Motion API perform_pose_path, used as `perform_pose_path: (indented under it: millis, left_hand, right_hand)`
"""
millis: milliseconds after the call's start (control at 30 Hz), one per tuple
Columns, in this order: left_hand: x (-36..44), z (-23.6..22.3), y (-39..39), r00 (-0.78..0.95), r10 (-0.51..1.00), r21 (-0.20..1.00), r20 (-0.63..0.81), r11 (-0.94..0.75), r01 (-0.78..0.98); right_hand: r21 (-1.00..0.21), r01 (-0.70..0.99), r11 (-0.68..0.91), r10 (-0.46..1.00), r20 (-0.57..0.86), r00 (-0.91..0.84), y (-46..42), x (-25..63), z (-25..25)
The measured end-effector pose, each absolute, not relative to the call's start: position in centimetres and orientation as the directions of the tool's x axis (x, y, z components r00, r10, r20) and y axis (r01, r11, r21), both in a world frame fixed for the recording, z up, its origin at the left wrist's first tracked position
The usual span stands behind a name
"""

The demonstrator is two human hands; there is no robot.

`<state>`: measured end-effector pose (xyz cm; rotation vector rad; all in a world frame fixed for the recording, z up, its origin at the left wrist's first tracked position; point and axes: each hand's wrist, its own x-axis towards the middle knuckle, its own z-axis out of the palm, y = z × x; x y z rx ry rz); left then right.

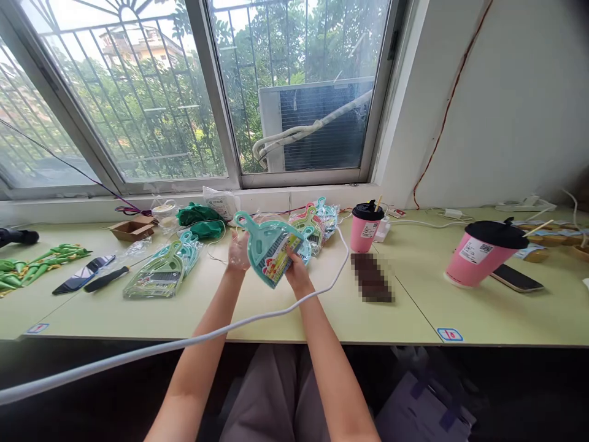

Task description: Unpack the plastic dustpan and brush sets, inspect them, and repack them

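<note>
Above the table, my right hand [298, 271] grips a small turquoise dustpan [267, 239] by its right side. A colourful printed label [279, 255] lies across the pan, with a brush partly visible behind it. The dustpan is tilted, its looped handle pointing up and left. My left hand [238, 250] is beside the handle, with a clear plastic bag over its fingers; the bag partly blurs their outline. Bagged dustpan sets in green and blue [159, 273] lie left of my hands. Behind my right hand rest more bagged sets in pink, green and blue [317, 224].
A white cable [271, 313] crosses in front of my forearms. Pink cups [363, 230] with black lids stand on the right, near a phone [518, 277]. Leftward lie a black-handled tool [107, 279], another phone [84, 274], a small cardboard box [132, 229] and green pieces [41, 264].
</note>
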<state>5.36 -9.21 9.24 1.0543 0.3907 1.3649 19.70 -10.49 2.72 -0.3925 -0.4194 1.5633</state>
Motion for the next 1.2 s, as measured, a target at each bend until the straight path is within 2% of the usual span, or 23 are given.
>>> perform_pose_path:
  millis: [133, 267, 467, 633, 800, 1033, 1200]
  left_hand:
    - [8.9, 9.1, -10.8, 0.320, 0.881, 0.756, 0.349, -0.063, -0.652]
    - [10.0, 8.1, -11.3, 0.289, 0.902, 0.717, 0.320, -0.031, -0.697]
    - [10.2, 8.4, -10.3, 0.174, 0.930, 0.746, 0.325, -0.138, -0.652]
    - [5.3, 10.3, -10.2, 0.164, 0.930, 0.782, 0.330, -0.172, -0.599]
    - [0.6, 9.5, -9.5, 0.211, 0.961, 0.901, 0.177, -0.072, -0.428]
    - [0.4, 7.6, -8.4, 0.184, 0.982, 0.990, 0.036, -0.009, -0.143]
    - [1.7, 8.7, -8.9, 0.175, 0.981, 0.996, -0.086, 0.089, -0.011]
  right_hand:
    - [-0.548, -0.832, -0.088, 0.993, 0.019, -0.118, -10.8, 18.8, 2.3]
    - [-0.579, -0.813, -0.065, 0.990, 0.063, -0.124, -11.2, 18.7, 2.4]
    - [-0.576, -0.816, -0.058, 0.990, 0.073, -0.122, -11.7, 18.7, 3.2]
    - [-0.543, -0.839, -0.023, 1.000, 0.004, -0.031, -11.0, 19.3, 2.9]
    - [-0.589, -0.807, -0.056, 0.998, -0.058, -0.028, -10.4, 19.8, 1.8]
    - [-0.588, -0.807, -0.058, 0.991, -0.133, 0.026, -10.2, 20.0, 1.4]
    - [-0.625, -0.778, -0.066, 0.998, -0.039, -0.054, -10.8, 20.2, 1.9]
